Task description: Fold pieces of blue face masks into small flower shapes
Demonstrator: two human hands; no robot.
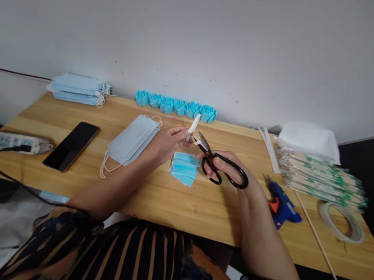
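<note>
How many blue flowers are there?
6, in one row at the back of the table. Left to right: first, second, third, fourth, fifth, sixth. The white strip reaches up near the last two. None looks hidden.

Black-handled scissors (208, 153); white strip (194, 123)

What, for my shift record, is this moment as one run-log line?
left hand: holds white strip | right hand: holds scissors, blades at strip | table: blue pieces, blue flowers

Flowers (167, 104) behind hands (168, 146), masks (131, 141) and phone (72, 146) left, glue gun (282, 206) right
</note>
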